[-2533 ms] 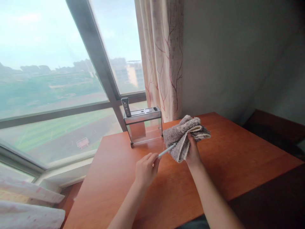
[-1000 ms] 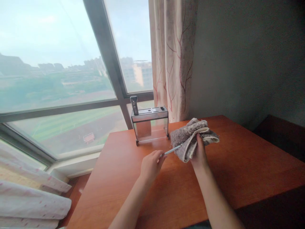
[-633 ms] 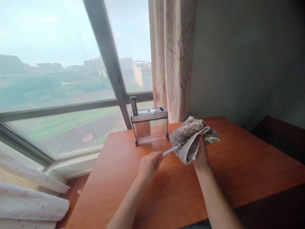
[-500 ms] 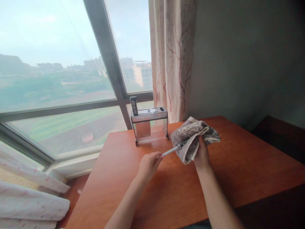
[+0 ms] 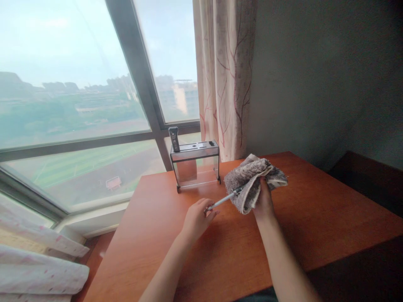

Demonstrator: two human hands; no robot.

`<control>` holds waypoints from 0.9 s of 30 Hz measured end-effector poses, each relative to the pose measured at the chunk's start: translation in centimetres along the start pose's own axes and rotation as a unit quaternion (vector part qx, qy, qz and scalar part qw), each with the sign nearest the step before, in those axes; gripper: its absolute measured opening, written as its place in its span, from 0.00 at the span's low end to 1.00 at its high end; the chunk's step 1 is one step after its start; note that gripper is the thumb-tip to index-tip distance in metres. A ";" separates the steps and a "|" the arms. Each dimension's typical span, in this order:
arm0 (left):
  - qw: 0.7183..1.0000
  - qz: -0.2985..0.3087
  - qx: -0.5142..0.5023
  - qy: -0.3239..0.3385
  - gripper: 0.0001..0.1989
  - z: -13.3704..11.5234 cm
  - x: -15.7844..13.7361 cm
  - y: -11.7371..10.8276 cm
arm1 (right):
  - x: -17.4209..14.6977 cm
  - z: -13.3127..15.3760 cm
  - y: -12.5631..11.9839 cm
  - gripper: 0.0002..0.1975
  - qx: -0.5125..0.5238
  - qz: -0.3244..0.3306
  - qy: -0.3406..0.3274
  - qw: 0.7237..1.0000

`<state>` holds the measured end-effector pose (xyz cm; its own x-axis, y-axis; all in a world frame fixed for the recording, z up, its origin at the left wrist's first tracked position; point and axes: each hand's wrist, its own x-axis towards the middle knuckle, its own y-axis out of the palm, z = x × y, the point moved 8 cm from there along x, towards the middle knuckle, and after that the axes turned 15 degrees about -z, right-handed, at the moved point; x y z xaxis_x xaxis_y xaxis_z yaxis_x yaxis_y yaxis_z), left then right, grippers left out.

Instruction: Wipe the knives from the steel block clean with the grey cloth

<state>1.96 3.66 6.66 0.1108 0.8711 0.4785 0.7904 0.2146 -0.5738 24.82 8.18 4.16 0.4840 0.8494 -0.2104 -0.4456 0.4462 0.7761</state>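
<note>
My left hand [image 5: 197, 218] pinches the near end of a thin pale rod [image 5: 222, 202] between thumb and fingers. The rod slants up to the right, and a small dark metallic part shows where it meets the cloth. My right hand [image 5: 263, 200] is closed around a bunched grey-brown towel [image 5: 248, 176] with a cream edge. The towel's folds hide the rod's far end and most of my right fingers. Both hands are above the brown table [image 5: 233, 260].
A small clear tank [image 5: 195, 172] with a dark frame stands on the table near the window. Upright at the left of its top is a dark remote-like object [image 5: 174, 139]. A patterned curtain [image 5: 228, 84] hangs behind, with a grey wall [image 5: 315, 84] at right.
My left fingers have shifted and loosened a little at the rod's near end, showing a dark tip. The towel stays in my right hand. The whole view has moved slightly.
</note>
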 end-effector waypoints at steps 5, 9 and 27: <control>0.997 -0.056 0.042 0.042 0.14 -0.3 0.1 -1.3 | -0.3 0.1 0.4 0.21 -0.002 0.018 0.000 1.000; 1.000 0.000 0.000 0.017 0.18 -0.2 0.1 -0.6 | -0.2 0.0 0.4 0.19 0.000 0.022 0.015 1.000; 0.998 -0.049 0.018 0.039 0.13 -0.7 -0.1 -0.8 | -0.2 -0.5 0.5 0.18 0.024 0.033 0.050 0.998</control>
<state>1.73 3.09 7.55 0.0817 0.8087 0.5825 0.7777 0.3137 -0.5447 24.14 8.38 4.28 0.3758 0.9016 -0.2144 -0.4359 0.3762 0.8176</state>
